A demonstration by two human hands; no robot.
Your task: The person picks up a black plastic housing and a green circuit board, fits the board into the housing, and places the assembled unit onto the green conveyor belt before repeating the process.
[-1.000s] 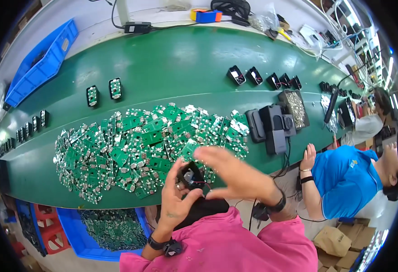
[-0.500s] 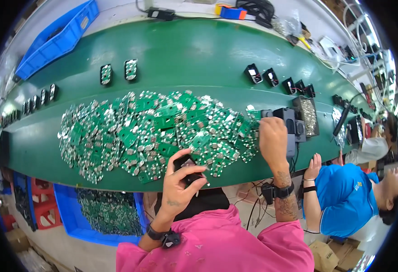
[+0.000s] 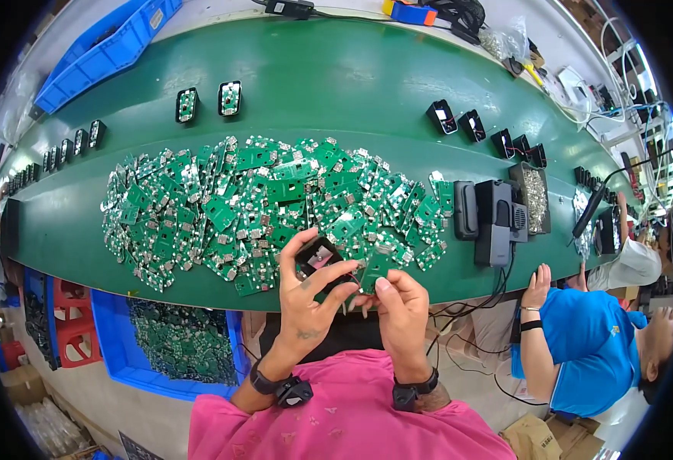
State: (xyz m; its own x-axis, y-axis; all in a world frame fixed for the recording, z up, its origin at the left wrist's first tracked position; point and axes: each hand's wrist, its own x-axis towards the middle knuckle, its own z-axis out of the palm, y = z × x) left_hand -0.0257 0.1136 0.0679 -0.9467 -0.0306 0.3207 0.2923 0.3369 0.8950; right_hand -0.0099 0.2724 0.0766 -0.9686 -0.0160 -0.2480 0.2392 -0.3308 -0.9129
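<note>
My left hand (image 3: 306, 307) is closed round a small black plastic housing (image 3: 315, 257), its open side facing up and something pale inside. Close beside it, my right hand (image 3: 403, 310) pinches a green circuit board (image 3: 375, 270) between thumb and fingers. The board is at the housing's right side; whether they touch, I cannot tell. Thin wires seem to show between the hands, but they are too small to follow. Just beyond both hands spreads a wide heap of green circuit boards (image 3: 275, 192).
A grey-black device (image 3: 496, 222) and a box of small metal parts (image 3: 534, 201) stand right of the heap. Housings with boards (image 3: 230, 99) and black housings with wires (image 3: 441, 116) lie farther back. A blue bin (image 3: 110, 345) of boards sits below the table's edge. A co-worker in blue (image 3: 589, 345) is at right.
My right hand has come from the heap's right end, by the grey-black device, back to my left hand, and now shows a circuit board. My left hand still holds the housing.
</note>
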